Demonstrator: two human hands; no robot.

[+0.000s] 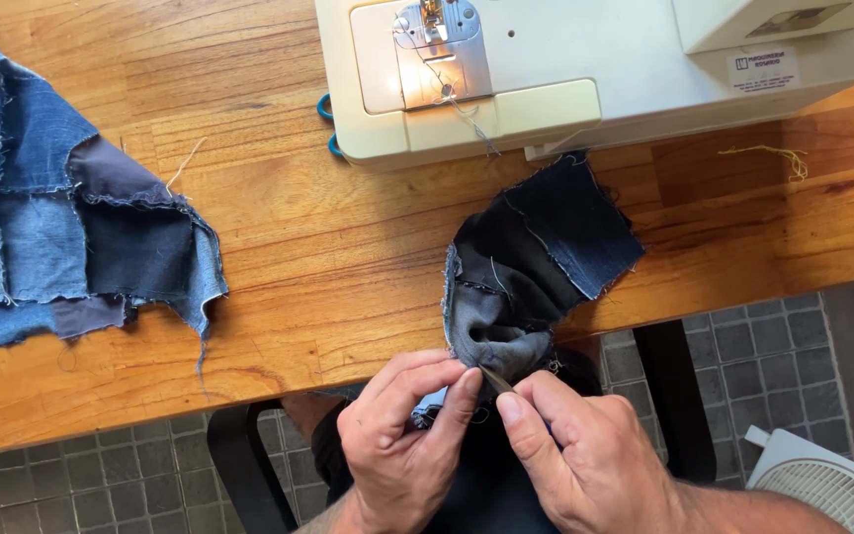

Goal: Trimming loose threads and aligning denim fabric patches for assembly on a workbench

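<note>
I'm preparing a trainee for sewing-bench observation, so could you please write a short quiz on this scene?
1. True or false: the sewing machine stands on the tiled floor.
2. What do both hands grip at the table's front edge? A) scissors B) dark denim patchwork piece C) a fan
3. Fill in: the larger blue patchwork pile lies to the person's ____.

Key
1. False; it stands on the wooden table.
2. B: the left hand and right hand pinch the dark denim patchwork piece, with a thin tool between them.
3. Left.
</note>
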